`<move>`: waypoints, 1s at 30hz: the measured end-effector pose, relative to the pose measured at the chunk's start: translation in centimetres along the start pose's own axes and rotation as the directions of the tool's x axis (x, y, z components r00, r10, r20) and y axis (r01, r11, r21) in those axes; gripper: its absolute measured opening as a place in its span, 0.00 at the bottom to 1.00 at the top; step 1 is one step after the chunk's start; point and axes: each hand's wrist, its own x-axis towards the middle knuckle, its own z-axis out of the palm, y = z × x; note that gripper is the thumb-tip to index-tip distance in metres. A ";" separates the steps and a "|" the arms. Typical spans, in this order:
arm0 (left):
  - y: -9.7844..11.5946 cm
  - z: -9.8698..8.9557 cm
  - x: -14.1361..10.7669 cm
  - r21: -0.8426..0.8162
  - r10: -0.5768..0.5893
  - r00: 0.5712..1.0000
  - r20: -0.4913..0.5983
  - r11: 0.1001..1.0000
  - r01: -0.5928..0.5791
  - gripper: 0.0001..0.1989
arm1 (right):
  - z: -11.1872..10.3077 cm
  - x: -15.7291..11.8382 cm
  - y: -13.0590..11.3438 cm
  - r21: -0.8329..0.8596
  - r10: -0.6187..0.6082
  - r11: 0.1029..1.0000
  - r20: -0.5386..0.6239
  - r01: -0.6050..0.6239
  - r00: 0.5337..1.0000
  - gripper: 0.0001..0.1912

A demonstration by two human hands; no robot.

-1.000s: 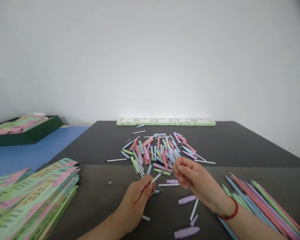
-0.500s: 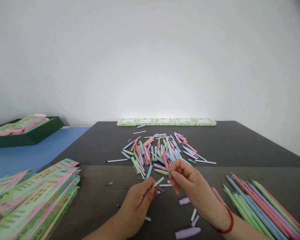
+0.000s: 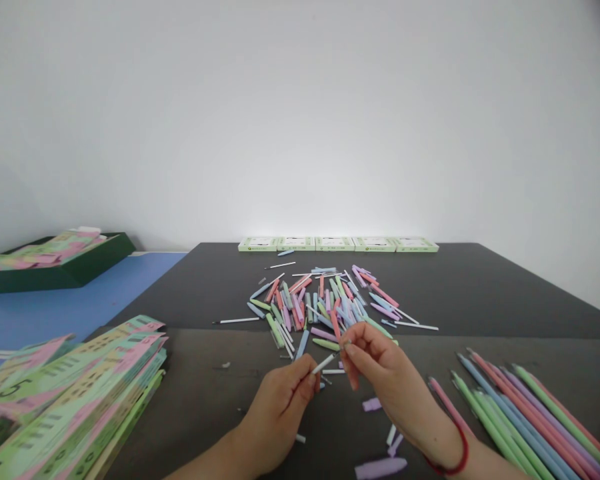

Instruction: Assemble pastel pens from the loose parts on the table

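Left hand (image 3: 283,413) is gripping a white refill (image 3: 324,363); right hand (image 3: 380,363) is pinching thumb and forefinger together at its tip, anything between them being too small to tell. The refill is slanting between both hands, nearer than the pile (image 3: 297,312) of pen parts lying on the table (image 3: 195,407).

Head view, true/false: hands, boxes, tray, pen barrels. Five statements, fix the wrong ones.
1. The bare left hand grips a thin white plastic tube. True.
2. A thin red bracelet is worn on the left arm. False: it is on the right.
3. Five flat pale-green-and-white boxes lie in a row along the far edge of the black table. True.
4. The dark green tray sits on the black table. False: it sits on the blue surface at left.
5. Slim green, blue, pink and purple pen barrels lie to the right of the right hand. True.
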 end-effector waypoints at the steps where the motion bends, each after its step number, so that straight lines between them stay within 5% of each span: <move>1: 0.0 0.0 0.0 0.004 0.001 1.000 -0.003 1.000 -0.001 0.15 | 0.2 -0.1 0.0 -0.018 0.012 1.000 0.007 -0.011 1.000 0.10; 7: 0.0 0.1 0.0 0.002 -0.030 0.999 0.024 1.000 0.030 0.15 | 0.5 0.0 0.2 -0.084 0.031 0.996 0.031 -0.028 0.999 0.07; 22: -0.4 0.5 0.1 -0.310 -0.012 0.999 0.037 0.950 0.023 0.17 | -0.9 -0.9 -1.6 -0.237 0.031 0.971 0.126 0.000 0.992 0.07; 25: -0.1 0.4 0.3 -0.384 -0.038 0.999 0.039 0.922 0.050 0.15 | -2.2 -2.9 -1.9 -0.544 0.043 0.837 0.168 0.057 0.985 0.06; 30: 0.6 0.3 0.5 -0.446 -0.053 0.998 0.016 0.893 0.055 0.14 | -3.6 -6.8 -0.1 -0.883 0.089 0.386 0.324 0.267 0.942 0.11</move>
